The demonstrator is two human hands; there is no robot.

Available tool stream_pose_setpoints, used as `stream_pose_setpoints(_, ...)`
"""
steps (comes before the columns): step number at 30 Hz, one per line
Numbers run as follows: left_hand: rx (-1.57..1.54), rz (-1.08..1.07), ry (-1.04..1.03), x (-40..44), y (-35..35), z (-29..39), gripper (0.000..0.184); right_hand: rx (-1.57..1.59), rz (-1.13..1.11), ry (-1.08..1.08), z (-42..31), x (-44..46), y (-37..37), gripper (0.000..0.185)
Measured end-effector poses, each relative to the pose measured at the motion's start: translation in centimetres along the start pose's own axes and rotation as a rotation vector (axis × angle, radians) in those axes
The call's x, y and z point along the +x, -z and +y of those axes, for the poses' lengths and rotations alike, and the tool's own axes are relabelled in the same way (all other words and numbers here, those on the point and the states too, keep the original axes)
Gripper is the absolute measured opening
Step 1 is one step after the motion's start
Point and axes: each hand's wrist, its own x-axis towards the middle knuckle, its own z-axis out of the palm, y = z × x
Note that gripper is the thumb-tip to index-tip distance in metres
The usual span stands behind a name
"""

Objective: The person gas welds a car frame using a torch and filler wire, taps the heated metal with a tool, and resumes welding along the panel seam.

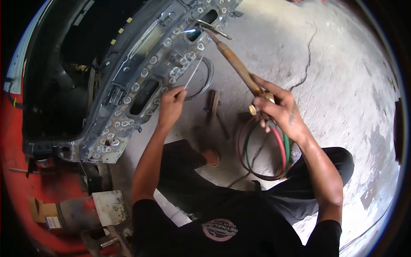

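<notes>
My right hand [277, 106] is wrapped round the valve end of a gas welding torch [236, 64], whose long brass-coloured tube slants up to the left. A small bluish-white flame [189, 31] burns at its tip, beside an oval opening in the car body panel [143, 73]. Near the tip, a narrow metal piece [214, 29] crosses the torch; its kind is unclear. Pinched in my left hand [172, 104] is a thin filler rod [193, 73], pointing up towards the panel. Rows of round weld marks cover the panel.
Red and green hoses [280, 147] loop from the torch down between my legs. Coiled wire [209, 77] and a wooden-looking block [214, 100] lie on the cracked concrete floor [342, 81]. At lower left are a cardboard box [43, 210] and a clamp-like metal tool [113, 240].
</notes>
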Motion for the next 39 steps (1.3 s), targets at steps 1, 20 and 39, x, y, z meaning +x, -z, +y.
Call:
stream_pose_setpoints(1,0.063,0.001,0.03,-0.2,0.9,-0.1,0.019,-0.02,-0.016,0.025,-0.3,1.1,-0.5,0.064)
stream_pose_setpoints(20,0.043,0.032,0.185,0.1,4.6,-3.9,0.029,0.11,-0.055,0.047,4.8,9.0,-4.2,0.065)
stream_pose_setpoints(39,-0.044,0.046,0.286,2.0,4.1,-4.9,0.027,0.054,-0.025,0.056,4.8,9.1,-4.4,0.063)
